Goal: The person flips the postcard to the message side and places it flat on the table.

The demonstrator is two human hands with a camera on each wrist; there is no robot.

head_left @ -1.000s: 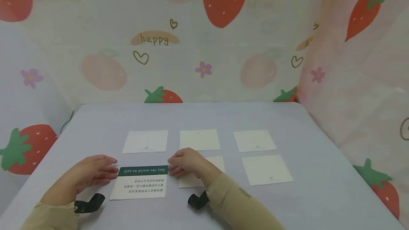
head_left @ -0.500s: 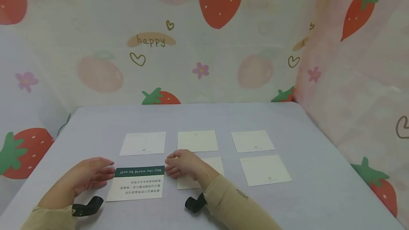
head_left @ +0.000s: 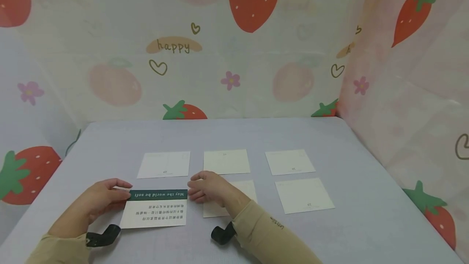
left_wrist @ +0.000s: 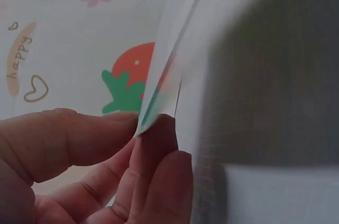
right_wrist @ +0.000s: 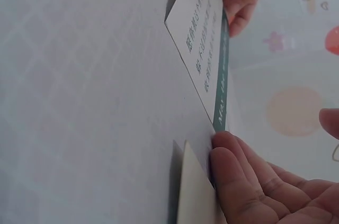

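A postcard (head_left: 155,214) with a dark green band, the words "May the world be soft" and lines of Chinese text faces up at the front left, its print upside down in the head view. My left hand (head_left: 97,203) pinches its far left corner, thumb on top and fingers beneath; the left wrist view shows this pinch on the card's thin edge (left_wrist: 159,89). At the opposite side my right hand (head_left: 212,188) has its fingertips right at the green band's end, thumb held apart (right_wrist: 329,122). That hand partly hides a blank-looking card (head_left: 248,187) under it.
Three pale cards form a back row: left (head_left: 163,165), middle (head_left: 226,162) and right (head_left: 290,162). Another pale card (head_left: 305,195) lies at the front right. A white cloth covers the table (head_left: 366,215), with strawberry-print curtains (head_left: 253,52) around it. A black wrist mount (head_left: 104,236) sits below my left hand.
My left thumb has come down onto the printed postcard's corner, where the fingers lay only beside it before. The card has shifted slightly; my right hand has barely moved.
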